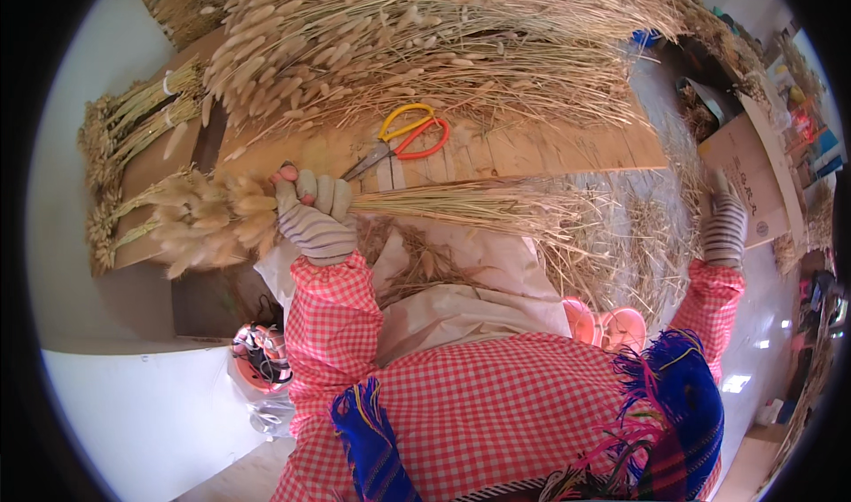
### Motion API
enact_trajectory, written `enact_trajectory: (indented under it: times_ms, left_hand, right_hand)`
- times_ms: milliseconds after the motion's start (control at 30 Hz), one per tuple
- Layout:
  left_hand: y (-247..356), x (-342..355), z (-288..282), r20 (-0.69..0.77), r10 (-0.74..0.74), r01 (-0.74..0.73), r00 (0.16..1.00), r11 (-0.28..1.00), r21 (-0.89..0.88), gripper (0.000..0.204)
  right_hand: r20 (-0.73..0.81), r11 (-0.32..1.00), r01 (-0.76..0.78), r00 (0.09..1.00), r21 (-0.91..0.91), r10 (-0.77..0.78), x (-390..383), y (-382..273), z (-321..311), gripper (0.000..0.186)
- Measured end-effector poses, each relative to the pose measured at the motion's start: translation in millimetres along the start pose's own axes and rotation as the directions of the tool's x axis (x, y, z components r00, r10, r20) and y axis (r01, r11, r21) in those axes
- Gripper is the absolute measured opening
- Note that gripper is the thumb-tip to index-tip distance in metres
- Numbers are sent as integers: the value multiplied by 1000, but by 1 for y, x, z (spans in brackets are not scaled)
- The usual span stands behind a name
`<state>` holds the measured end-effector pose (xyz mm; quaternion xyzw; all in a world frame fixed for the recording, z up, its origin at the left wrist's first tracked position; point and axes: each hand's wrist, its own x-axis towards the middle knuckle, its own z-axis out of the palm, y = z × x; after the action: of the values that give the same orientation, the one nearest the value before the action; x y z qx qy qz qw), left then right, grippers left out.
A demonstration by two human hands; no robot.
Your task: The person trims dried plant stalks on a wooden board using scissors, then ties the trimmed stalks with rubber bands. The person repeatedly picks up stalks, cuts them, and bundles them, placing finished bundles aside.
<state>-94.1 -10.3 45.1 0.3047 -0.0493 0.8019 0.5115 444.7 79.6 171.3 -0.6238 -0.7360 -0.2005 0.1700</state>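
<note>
My left hand point(310, 205), in a striped fingerless glove, is closed round a bundle of dried grass with fluffy heads point(199, 218) to its left and long pale stems point(461, 202) running right. Scissors point(397, 147) with one yellow and one orange handle lie on the wooden board point(567, 143) just beyond that hand, blades angled toward it. My right hand point(722, 214), in a matching glove, is out at the far right beside a cardboard box point(758, 192), its fingers partly visible and stretched out, with nothing visible in them.
A thick spread of dried grass point(425, 37) covers the back. Tied bundles point(164, 94) sit at left above a white surface point(133, 404). Pale sheeting point(452, 311) with loose straw hangs below the board, pink shoes point(620, 326) near it. A pink container of cables point(257, 360) is lower left.
</note>
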Motion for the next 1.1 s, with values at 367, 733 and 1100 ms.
enact_trajectory:
  times_ms: [367,733,1100]
  left_hand:
    - [-17,1,49,-33,-17,16,999,999,-30,38]
    - [30,-6,11,-15,39,-38,999,997,60,33]
    - [-68,18,96,-243,-241,264,940,962,67,28]
  right_hand:
    - [353,299,-224,790,928,-502,-10,-246,53,36]
    - [139,846,-532,841,35,523,-15,231,100,42]
    - [435,313,-305,698,899,-569,-21,-186,61,49]
